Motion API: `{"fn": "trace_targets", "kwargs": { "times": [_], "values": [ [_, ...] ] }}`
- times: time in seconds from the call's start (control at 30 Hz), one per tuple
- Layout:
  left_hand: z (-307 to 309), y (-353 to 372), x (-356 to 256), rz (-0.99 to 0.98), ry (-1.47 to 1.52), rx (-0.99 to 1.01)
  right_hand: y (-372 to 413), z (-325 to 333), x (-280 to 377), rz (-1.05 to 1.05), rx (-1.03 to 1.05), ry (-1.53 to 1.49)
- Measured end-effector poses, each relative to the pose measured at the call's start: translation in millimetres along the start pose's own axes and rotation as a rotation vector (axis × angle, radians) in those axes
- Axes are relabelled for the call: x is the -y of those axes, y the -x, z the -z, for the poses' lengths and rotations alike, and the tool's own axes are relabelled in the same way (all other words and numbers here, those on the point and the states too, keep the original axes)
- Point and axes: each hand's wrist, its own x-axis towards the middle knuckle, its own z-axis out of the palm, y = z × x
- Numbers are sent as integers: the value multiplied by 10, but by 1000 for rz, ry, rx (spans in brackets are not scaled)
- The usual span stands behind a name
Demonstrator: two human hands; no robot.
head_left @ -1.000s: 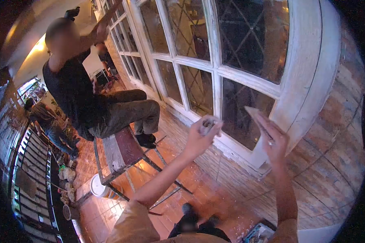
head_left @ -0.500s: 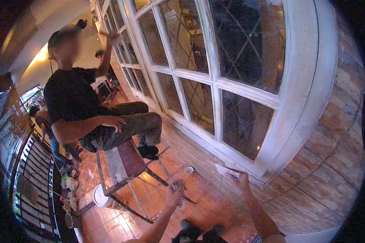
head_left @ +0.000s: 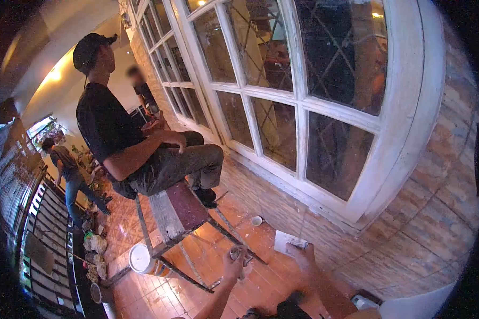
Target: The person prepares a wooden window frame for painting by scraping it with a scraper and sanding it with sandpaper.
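My left hand (head_left: 234, 266) is wrapped round a small cup (head_left: 235, 252), low in the middle of the view. To its right, my right hand (head_left: 303, 256) grips a flat white card-like piece (head_left: 286, 242) with pale material on it. Both hands are apart, above the orange tiled floor (head_left: 191, 255). Another small cup (head_left: 257, 220) stands on the floor near the wall, beyond my hands. The white window frame (head_left: 324, 199) rises ahead and to the right of them.
A person (head_left: 112, 122) in dark clothes sits on a metal-legged bench (head_left: 167, 212). Beneath it is a white-lidded bucket (head_left: 141, 259). Two other people (head_left: 69, 170) are farther back. A railing (head_left: 40, 250) runs along the left, and a tiled wall (head_left: 410, 234) is at right.
My right hand and the white piece have come down and left, away from the window frame. The seated person has lowered the raised arm and turned toward the window.
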Motion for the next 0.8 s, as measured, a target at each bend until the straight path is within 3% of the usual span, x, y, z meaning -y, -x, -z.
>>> {"fn": "trace_targets", "kwargs": {
  "times": [0.2, 0.27, 0.37, 0.47, 0.53, 0.6, 0.63, 0.67, 0.7, 0.73, 0.8],
  "values": [
    [461, 125, 126, -5, -76, -67, 422, -280, -309, -203, -56, -15],
    [632, 138, 272, -13, -94, -72, 531, -279, -526, -88, 44, -91],
    [769, 234, 230, 37, -82, -33, 763, -421, -293, 27, 8, -112],
    [809, 352, 283, 97, -95, -31, 553, -763, -982, 138, -49, -339],
    [867, 400, 476, 181, -108, 1, 510, -1322, -842, 107, 155, -140],
    [930, 454, 646, 281, -139, 20, 895, -1751, 65, -225, 336, 46],
    [952, 511, 750, 262, -37, 40, 924, -1805, 22, -240, 315, 27],
    [1012, 544, 883, 249, 64, 60, 931, -1830, -86, 38, 411, 158],
    [1126, 486, 1137, 409, -184, 134, 931, -1831, -213, 316, 495, 293],
    [1179, 571, 1160, 431, -205, 154, 913, -1757, -342, 297, 466, 282],
    [1218, 716, 1192, 453, -204, 526, 861, -1426, -672, 798, 275, 727]
  ]
}}
